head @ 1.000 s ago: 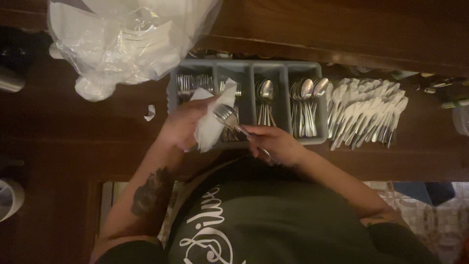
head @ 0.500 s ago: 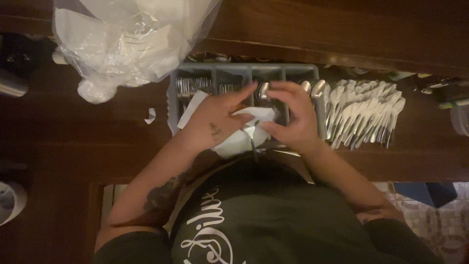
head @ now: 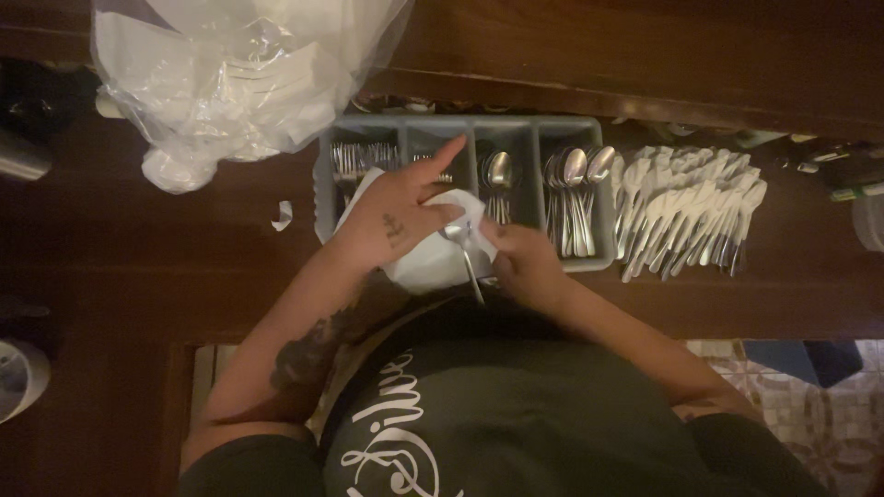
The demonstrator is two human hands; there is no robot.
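Fingers of our right hand (head: 525, 262) are now pinching the spoon (head: 463, 247) by its handle, while our left hand (head: 401, 216), which was lying over the cloth half a second ago, is opening, forefinger lifted, pressing the white napkin (head: 433, 258) around the bowl. We are judging this wiping well underway. Beyond, the grey cutlery tray (head: 603, 262) is sitting on the table (head: 138, 267), polished spoons (head: 686, 207) lying just beside it.
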